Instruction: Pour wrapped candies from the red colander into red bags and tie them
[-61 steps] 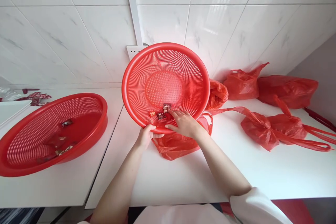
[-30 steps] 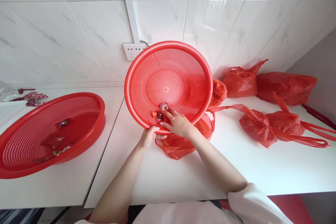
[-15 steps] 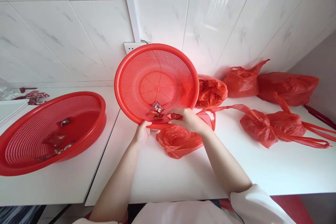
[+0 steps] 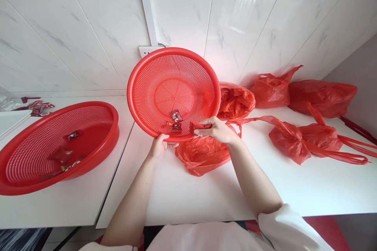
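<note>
My left hand (image 4: 160,146) is closed on the near rim of a round red plastic basket (image 4: 173,55), which is tilted up so its inside faces me. Several small wrapped snack packets (image 4: 176,115) have gathered low inside it. Near the basket's lower right rim, my right hand (image 4: 216,129) pinches a small red packet (image 4: 200,126) between thumb and fingers. Directly beneath the basket and my right hand lies an open red plastic bag (image 4: 200,159); its contents cannot be made out.
A second red basket (image 4: 113,113) with several packets rests at the left. Knotted red bags (image 4: 290,141) lie at the right, with more red bags (image 4: 271,92) by the tiled wall. A wall socket (image 4: 145,51) is behind the held basket. A seam divides the white tables (image 4: 165,200).
My right hand has shifted slightly right and lifted a red packet clear of the others. The loose packets in the basket now show more fully. The left hand keeps its hold.
</note>
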A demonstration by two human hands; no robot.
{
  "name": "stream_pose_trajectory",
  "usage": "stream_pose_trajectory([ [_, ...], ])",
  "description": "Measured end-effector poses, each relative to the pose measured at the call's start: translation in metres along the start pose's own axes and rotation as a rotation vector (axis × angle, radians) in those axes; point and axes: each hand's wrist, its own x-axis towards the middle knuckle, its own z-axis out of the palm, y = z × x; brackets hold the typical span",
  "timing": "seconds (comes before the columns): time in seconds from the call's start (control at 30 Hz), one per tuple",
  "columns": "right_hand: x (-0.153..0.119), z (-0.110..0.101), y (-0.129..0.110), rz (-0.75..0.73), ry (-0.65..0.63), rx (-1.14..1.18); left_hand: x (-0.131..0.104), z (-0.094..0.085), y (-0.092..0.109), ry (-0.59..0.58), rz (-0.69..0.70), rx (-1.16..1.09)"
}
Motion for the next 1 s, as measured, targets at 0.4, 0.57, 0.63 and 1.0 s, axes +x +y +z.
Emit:
stream_pose_trajectory([
  [0.4,-0.015,0.006,-0.005,0.010,-0.078,-0.777,0.002,-0.006,0.003,0.080,0.075,-0.025],
  [0.57,-0.004,0.016,-0.006,-0.161,0.134,-0.693,-0.002,-0.001,-0.002,-0.022,0.025,0.030],
  [0.63,0.004,0.025,-0.001,-0.238,0.174,-0.690,-0.004,0.002,-0.006,-0.058,0.015,0.054],
  [1.0,0.015,0.033,0.016,-0.327,-0.027,-0.648,-0.005,0.001,-0.005,-0.021,0.033,0.069],
])
